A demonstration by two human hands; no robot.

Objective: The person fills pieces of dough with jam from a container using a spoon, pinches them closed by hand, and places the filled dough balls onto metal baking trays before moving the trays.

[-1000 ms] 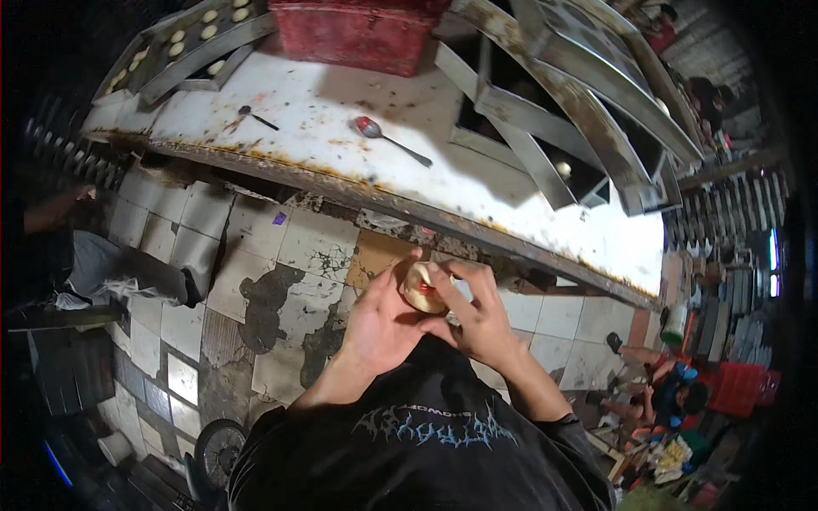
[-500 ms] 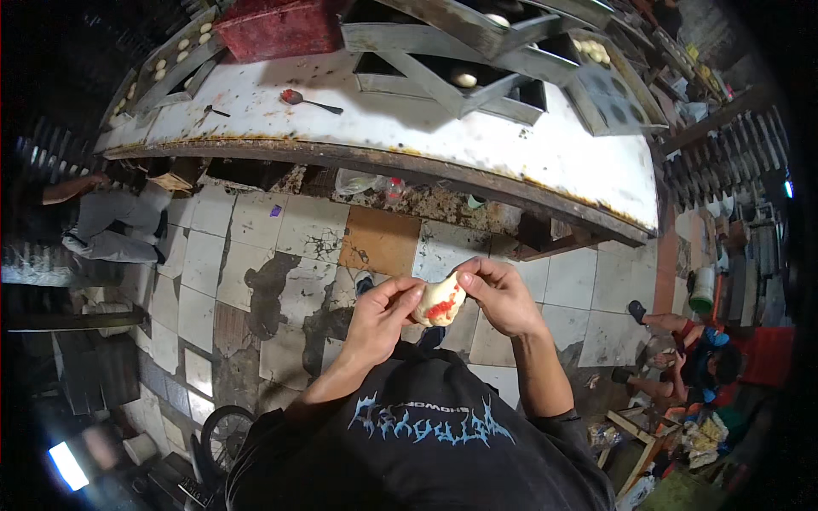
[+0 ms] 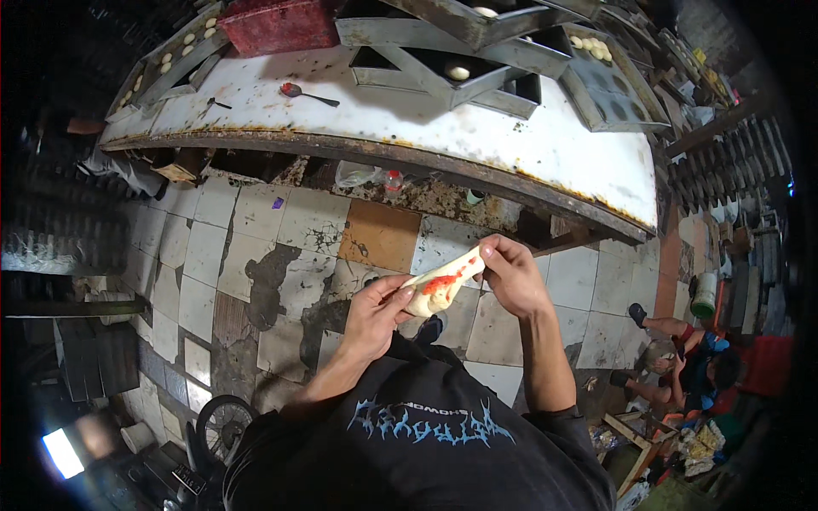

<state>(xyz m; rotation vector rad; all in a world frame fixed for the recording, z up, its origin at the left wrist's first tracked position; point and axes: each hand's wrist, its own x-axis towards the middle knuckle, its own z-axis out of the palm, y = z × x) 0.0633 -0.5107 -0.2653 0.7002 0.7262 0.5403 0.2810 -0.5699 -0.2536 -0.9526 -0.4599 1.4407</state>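
Between my hands is a pale piece of dough (image 3: 430,302), stretched out diagonally with red filling smeared along it. My left hand (image 3: 372,317) pinches its lower-left end, and my right hand (image 3: 517,281) grips the upper-right end between thumb and fingers, held higher than the left. Both are in front of my body, over the floor short of the white counter (image 3: 613,192). On the counter, a spoon (image 3: 311,95) has red stuff in its bowl, and a smaller dark utensil (image 3: 217,105) lies to its left.
Metal trays (image 3: 596,94) with dough balls (image 3: 592,47) and a red bin (image 3: 281,25) stand on the counter. A seated person (image 3: 690,366) is at lower right, and another person's grey-clad leg (image 3: 132,179) shows at left. A bicycle wheel (image 3: 223,430) is at lower left.
The dough has gone from a folded lump to a longer stretched strip as my right hand moved up and right. The counter has shifted in view as my head moved.
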